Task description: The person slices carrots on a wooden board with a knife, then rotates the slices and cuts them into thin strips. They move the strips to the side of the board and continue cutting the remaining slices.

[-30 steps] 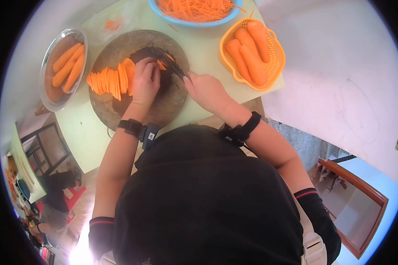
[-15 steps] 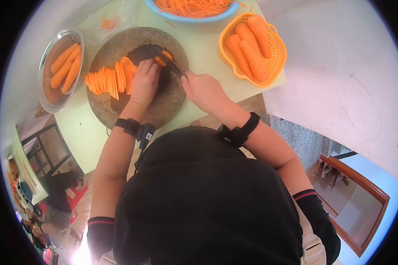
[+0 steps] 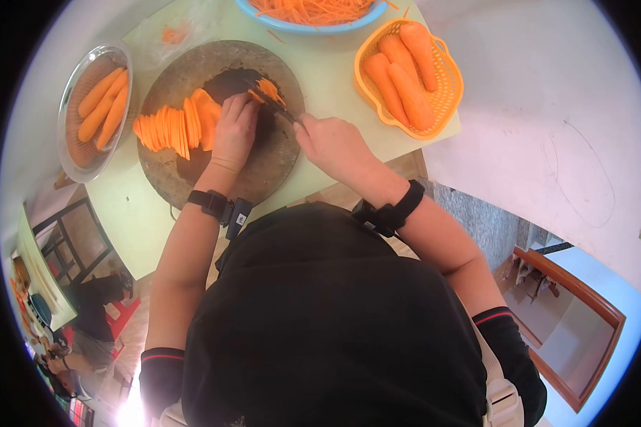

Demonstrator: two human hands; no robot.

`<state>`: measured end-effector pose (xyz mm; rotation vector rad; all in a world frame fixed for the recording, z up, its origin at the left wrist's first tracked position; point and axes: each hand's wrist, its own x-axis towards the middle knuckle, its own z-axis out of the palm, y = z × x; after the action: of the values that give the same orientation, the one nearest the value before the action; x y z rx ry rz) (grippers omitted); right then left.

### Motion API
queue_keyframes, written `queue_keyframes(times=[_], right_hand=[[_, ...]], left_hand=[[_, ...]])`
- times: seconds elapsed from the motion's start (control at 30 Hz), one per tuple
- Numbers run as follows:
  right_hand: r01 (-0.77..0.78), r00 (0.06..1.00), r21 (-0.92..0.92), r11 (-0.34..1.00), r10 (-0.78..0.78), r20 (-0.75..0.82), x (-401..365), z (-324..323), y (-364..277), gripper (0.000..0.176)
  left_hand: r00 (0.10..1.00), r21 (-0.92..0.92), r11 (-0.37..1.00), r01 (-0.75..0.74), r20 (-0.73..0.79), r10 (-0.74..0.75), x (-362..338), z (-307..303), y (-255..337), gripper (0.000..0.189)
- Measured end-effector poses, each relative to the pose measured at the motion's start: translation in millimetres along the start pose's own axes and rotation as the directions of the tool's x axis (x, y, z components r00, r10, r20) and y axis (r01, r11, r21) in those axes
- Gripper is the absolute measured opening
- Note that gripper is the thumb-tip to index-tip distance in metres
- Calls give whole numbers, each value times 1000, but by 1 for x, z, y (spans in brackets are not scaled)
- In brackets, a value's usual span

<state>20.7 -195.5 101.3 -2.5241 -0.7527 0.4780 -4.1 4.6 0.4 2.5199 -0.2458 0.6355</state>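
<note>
Sliced carrot (image 3: 167, 132) on a round chopping board (image 3: 167, 167), seen from above. The slices lie overlapped in a leaning row, broader pieces beside the left grip (image 3: 235, 132). Its fingers are bunched close together at that end; whether they pinch a slice cannot be told. The right grip (image 3: 331, 146) is closed around the handle of a dark knife (image 3: 285, 114), its blade among carrot shreds (image 3: 269, 91).

Handling, as judged: each slice should be light, moist and slightly slippery—bendable when thin, yet apt to snap if folded. The row would slide apart if pushed at one end; it is best steadied from above with curled fingertips, or gathered along both long sides.

The board rests on a pale green worktop (image 3: 117, 220). Around it stand a blue basin (image 3: 295, 28) of shredded carrot, a yellow basket (image 3: 454, 92) and an oval bowl (image 3: 65, 121)—both holding whole carrots. Beyond are a pale wall (image 3: 506, 85), a wood-framed opening (image 3: 615, 313) and, at lower left, another person (image 3: 92, 306) near something red.
</note>
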Motion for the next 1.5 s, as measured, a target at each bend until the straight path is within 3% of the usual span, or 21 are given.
queue_keyframes(times=[0.37, 0.8, 0.87, 1.07, 1.5], right_hand=[[108, 994, -200, 974, -101, 48, 4, 0, -2, 20], [83, 997, -129, 988, -82, 13, 36, 10, 3, 25], [47, 998, -4, 999, -47, -28, 37, 7, 11, 27], [98, 995, -115, 989, -97, 15, 14, 1, -2, 26], [93, 996, -153, 984, -93, 8, 13, -1, 1, 26]], left_hand=[[1000, 82, 997, 10, 5, -11, -5, 4, -2, 17], [1000, 31, 999, 17, -25, -17, 2, 0, 3, 21], [999, 37, 999, 15, -31, -13, 0, 2, 2, 21], [999, 64, 998, 2, -32, 0, -1, 3, 1, 22], [999, 49, 999, 7, -33, -5, 0, 1, 1, 24]])
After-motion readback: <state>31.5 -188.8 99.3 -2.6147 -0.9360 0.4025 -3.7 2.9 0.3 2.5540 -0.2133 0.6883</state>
